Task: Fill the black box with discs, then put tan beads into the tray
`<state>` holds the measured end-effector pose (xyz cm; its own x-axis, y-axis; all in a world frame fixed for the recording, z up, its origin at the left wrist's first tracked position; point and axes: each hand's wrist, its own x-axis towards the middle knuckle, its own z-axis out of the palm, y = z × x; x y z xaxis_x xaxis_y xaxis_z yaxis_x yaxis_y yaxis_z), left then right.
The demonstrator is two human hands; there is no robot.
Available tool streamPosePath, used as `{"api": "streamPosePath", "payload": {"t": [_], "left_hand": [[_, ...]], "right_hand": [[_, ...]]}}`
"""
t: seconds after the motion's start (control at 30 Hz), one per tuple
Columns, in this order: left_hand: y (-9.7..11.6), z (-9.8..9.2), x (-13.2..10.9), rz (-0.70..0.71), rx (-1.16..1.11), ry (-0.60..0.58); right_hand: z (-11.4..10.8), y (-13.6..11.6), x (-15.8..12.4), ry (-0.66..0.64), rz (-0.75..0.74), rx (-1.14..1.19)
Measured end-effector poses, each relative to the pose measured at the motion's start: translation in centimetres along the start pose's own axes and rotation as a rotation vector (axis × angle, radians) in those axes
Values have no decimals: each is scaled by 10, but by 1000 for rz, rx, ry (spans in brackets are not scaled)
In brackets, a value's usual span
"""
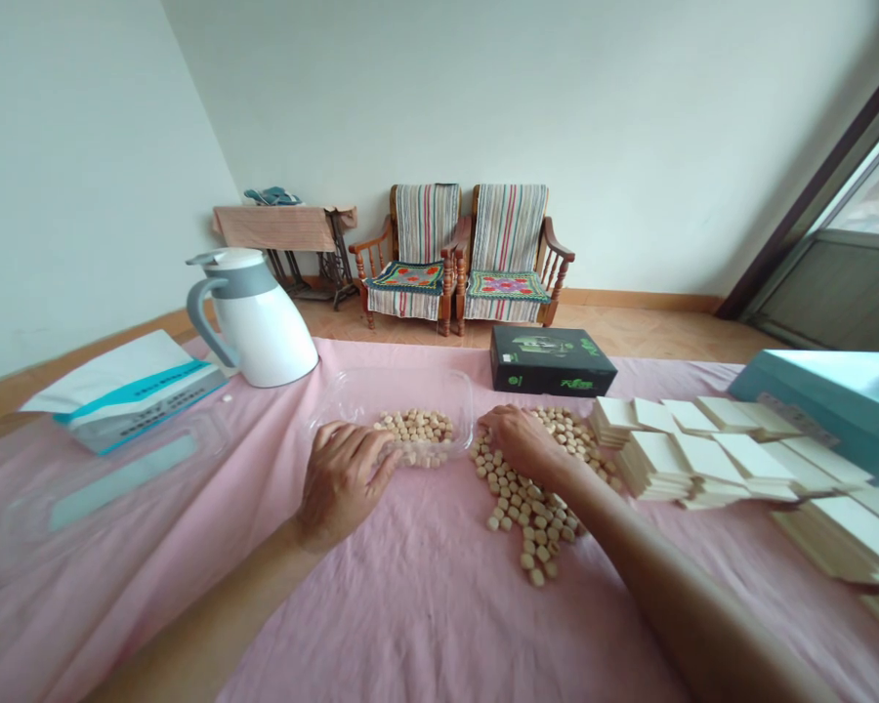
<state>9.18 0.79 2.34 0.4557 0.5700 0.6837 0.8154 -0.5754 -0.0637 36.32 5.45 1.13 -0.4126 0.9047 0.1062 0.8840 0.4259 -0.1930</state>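
Observation:
A clear plastic tray [352,395] lies on the pink tablecloth and holds a small heap of round tan wooden pieces [416,427]. My left hand [343,478] rests at the tray's near edge, fingers curled against its rim. To the right, a loose spread of the same wooden pieces [528,513] covers the cloth. My right hand [517,441] lies palm down on top of that spread, fingers bent over the pieces; what they hold is hidden.
A white thermos jug [258,317] stands at the back left beside a white-and-blue envelope [128,386]. A black box [551,359] sits behind the pieces. Stacks of pale wooden slats [710,454] and a teal box [827,395] fill the right. Two armchairs stand by the wall.

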Motion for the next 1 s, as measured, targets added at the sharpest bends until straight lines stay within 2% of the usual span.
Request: {"api": "streamPosePath", "payload": {"t": [0.17, 0.27, 0.43, 0.5, 0.57, 0.67, 0.87, 1.0], "left_hand": [[0, -1, -1, 4, -4, 2], [0, -1, 0, 4, -1, 8], [0, 0, 1, 1, -2, 13], [0, 1, 1, 5, -9, 9], [1, 1, 1, 12, -22, 3], [1, 1, 0, 13, -27, -4], [0, 2, 0, 15, -17, -3], [-2, 3, 1, 36, -37, 21]], "right_hand": [[-1, 1, -2, 41, 64, -53], [-8, 4, -5, 159, 108, 0], [-28, -2, -5, 464, 98, 345], [-35, -9, -4, 486, 36, 544], [-38, -14, -4, 490, 11, 627], [-36, -14, -6, 446, 78, 458], [-13, -10, -8, 96, 68, 98], [-1, -15, -7, 38, 87, -7]]}}
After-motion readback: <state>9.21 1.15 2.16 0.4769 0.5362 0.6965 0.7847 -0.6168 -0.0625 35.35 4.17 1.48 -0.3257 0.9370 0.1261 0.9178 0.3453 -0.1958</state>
